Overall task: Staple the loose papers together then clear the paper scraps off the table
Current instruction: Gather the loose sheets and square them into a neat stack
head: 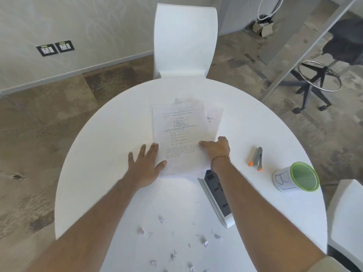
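A round white tabletop (94, 134) fills most of the view, with a white chair (185, 40) pushed in at its far side. Near the middle lies the stack of loose papers (176, 134), white sheets with faint printed lines of text; the sheets are not squared, so edges of lower pages fan out to the right and at the far end, and the stack's long axis runs away from the person, tilted slightly. The left hand (146, 163) lies flat on the tabletop at the stack's near left corner, its fingers (151, 151) straight and spread, the thumb resting on the paper's edge. The right hand (216, 147) rests on the stack's near right side, fingers extended flat across the sheet and pointing left, a chain bracelet (220, 160) at the wrist. Under the right forearm sits a long grey and black power strip (218, 197), running from the papers toward the near right. To the right lies a green mesh cup (296, 178) wrapped in a white label with blue handwriting, tipped on its side with its mouth toward the camera; the inside looks empty as far as can be seen. Between the cup and the right hand lies a small grey stapler (257, 159) with orange ends, its long axis pointing away from the person. Crumpled paper scraps (162, 219) and loose bent staples (193, 224) are scattered over the near part of the tabletop between the forearms.
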